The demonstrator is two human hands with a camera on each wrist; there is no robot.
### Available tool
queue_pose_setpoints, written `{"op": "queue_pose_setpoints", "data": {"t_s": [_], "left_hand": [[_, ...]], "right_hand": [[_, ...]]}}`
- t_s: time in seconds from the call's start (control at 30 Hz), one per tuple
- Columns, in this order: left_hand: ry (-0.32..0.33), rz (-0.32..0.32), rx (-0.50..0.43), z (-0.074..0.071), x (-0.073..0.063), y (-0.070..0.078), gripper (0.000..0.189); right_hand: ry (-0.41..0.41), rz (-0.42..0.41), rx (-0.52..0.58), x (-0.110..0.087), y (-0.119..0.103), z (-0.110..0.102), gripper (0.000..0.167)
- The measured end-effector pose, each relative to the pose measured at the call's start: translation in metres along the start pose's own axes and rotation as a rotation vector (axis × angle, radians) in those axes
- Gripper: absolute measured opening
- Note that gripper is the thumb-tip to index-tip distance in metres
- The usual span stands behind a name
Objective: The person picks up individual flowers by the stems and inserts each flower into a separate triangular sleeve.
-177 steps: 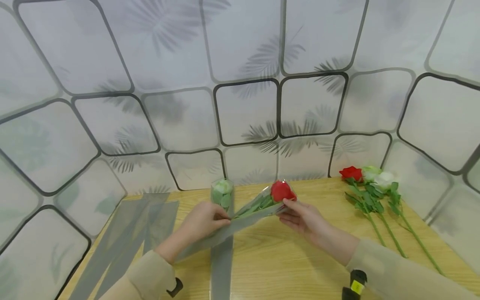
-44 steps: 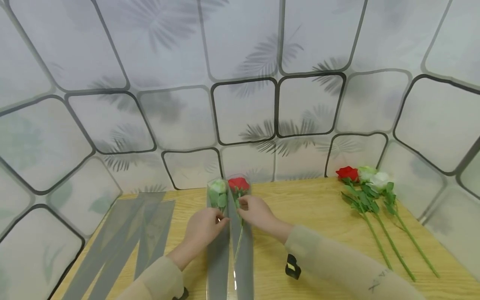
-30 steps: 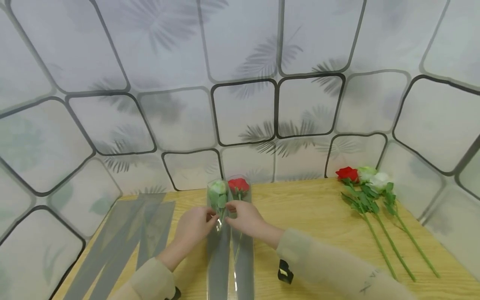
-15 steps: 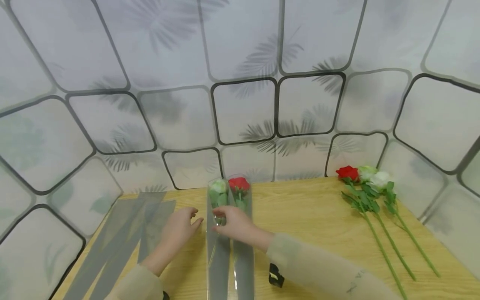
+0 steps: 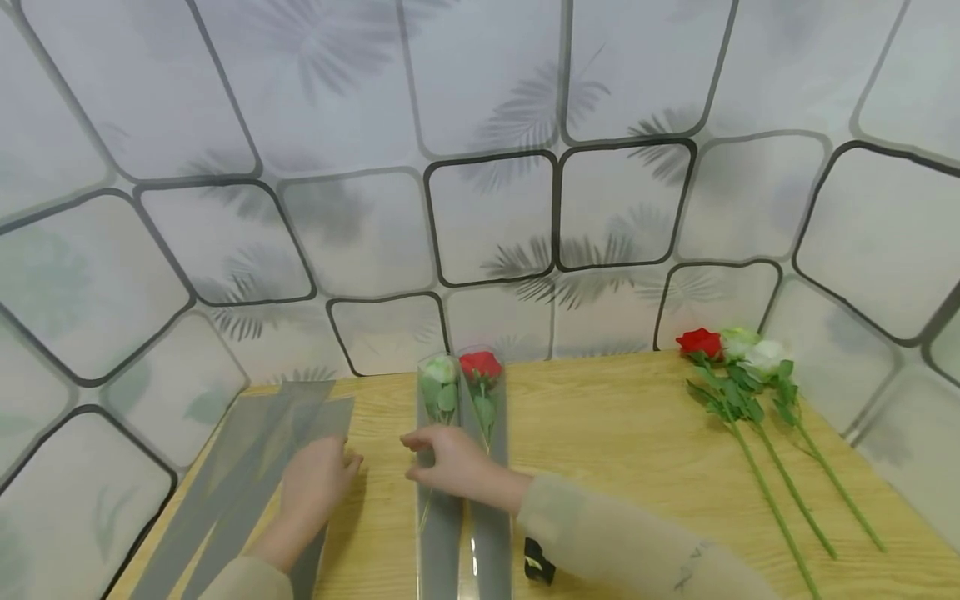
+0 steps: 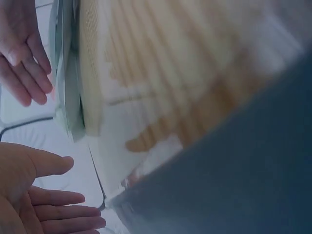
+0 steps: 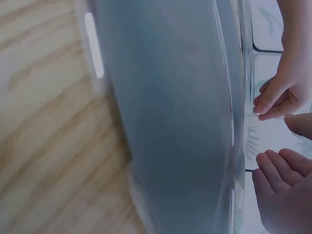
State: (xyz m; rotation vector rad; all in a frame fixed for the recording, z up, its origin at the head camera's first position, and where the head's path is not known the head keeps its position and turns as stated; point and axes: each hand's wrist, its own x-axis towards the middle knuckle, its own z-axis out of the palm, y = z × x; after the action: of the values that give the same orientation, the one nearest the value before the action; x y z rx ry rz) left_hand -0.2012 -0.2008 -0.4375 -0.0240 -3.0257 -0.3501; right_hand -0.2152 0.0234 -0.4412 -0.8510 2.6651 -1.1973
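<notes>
Two roses in long grey sleeves with a clear front lie side by side mid-table: a pale green rose [image 5: 438, 371] on the left, a red rose [image 5: 481, 367] on the right. My right hand [image 5: 453, 462] hovers across the sleeved stems with fingers parted, holding nothing. Over to the left, my left hand [image 5: 313, 483] hangs above the right edge of the flat grey sleeves [image 5: 247, 450], also holding nothing. In the left wrist view the left hand [image 6: 44, 195] has its fingers extended. The right wrist view shows relaxed fingers on the right hand [image 7: 282, 180].
Three loose roses lie at the right of the wooden table [image 5: 600, 450]: a red rose [image 5: 701, 343], a light green rose [image 5: 738, 342] and a white rose [image 5: 767, 357], their bare stems pointing toward me. A patterned curtain [image 5: 495, 225] encloses the back and sides.
Earlier both hands held the sleeved red rose aloft; it now lies right of the pale green one. Since then the left hand has moved left to the flat sleeves, the right slightly left and nearer.
</notes>
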Motion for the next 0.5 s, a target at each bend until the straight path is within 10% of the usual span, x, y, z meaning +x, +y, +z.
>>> {"op": "queue_pose_setpoints", "data": {"t_s": [0.5], "left_hand": [[-0.034, 0.006, 0.085, -0.0004, -0.0009, -0.0084, 0.033]], "right_hand": [[-0.008, -0.007, -0.030, 0.0007, -0.0009, 0.0116, 0.046]]}}
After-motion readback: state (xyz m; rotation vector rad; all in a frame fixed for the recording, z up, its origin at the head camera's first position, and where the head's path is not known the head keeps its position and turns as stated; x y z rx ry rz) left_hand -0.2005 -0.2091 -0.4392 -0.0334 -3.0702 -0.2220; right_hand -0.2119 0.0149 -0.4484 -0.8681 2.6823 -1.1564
